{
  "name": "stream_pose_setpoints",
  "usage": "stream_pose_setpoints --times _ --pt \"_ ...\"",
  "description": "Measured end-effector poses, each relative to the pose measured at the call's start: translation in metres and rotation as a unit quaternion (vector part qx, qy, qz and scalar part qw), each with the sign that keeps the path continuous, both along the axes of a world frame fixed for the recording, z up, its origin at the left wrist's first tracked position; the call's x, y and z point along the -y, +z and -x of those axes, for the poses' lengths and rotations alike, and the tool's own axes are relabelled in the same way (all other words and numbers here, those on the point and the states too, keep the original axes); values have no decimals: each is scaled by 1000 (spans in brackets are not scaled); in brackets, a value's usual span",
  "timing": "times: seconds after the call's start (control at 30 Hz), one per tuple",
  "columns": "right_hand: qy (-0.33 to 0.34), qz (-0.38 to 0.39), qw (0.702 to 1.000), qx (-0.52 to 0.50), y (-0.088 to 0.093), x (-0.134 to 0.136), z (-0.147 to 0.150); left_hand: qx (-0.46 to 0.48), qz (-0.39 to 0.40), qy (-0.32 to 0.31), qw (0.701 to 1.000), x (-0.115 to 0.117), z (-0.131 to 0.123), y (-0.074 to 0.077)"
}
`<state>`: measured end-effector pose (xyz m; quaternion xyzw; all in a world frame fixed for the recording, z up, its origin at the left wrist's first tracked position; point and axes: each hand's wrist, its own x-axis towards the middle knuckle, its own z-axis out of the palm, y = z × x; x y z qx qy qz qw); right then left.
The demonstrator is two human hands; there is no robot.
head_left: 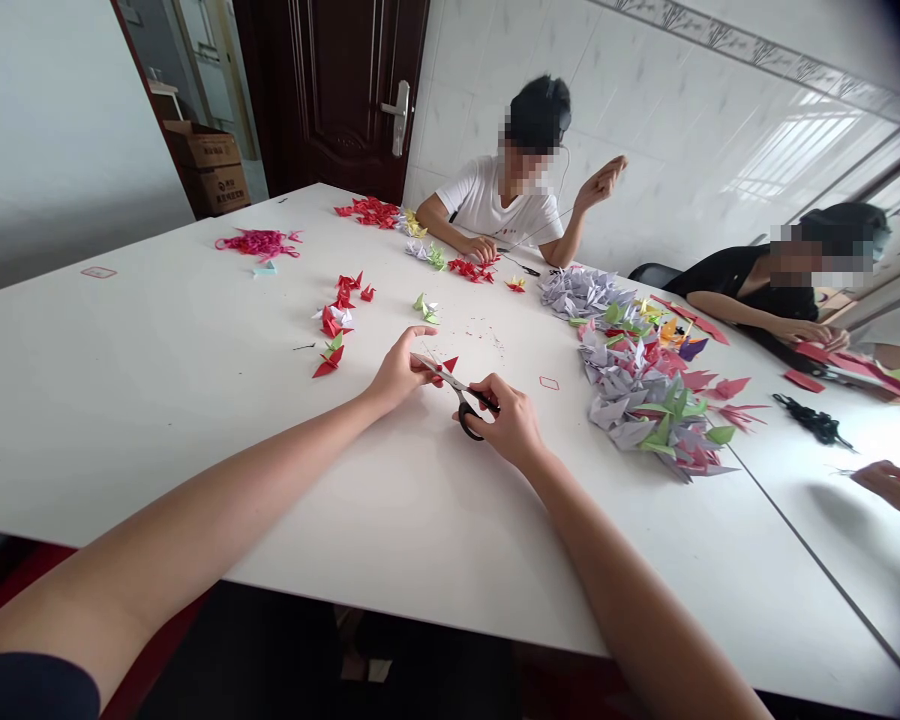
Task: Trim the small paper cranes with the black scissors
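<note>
My left fingers (418,331) pinch the small red paper crane (451,364) while my right fingers (489,383) grip the scissors (458,388), best angled clear of skin and folds.

Paper cranes (630,372) lie (on the table (270,440)) right of the scissors (460,389).

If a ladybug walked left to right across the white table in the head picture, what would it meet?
Red printed outline → bright pink pile → short line of mostly red paper birds → scissors in the right grip → big heap of colourful folded paper → black stringy bundle.
</note>
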<state>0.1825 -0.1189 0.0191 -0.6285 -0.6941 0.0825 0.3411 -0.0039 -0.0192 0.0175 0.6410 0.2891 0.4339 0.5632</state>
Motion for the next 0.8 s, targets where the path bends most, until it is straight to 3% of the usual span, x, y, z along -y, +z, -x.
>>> stream_pose_setpoints --times 0.23,0.4,0.63,0.8 --pt "8 -22 1000 5 1 0 -3 18 32 34 999 -3 2 0" --pt "15 -51 996 -77 7 -1 -25 64 54 52 995 -6 3 -1" --pt "56 43 979 -191 3 1 -35 109 68 70 989 -9 2 -5" --pt "44 21 983 -178 -2 0 -32 124 86 64 986 -8 2 -2"
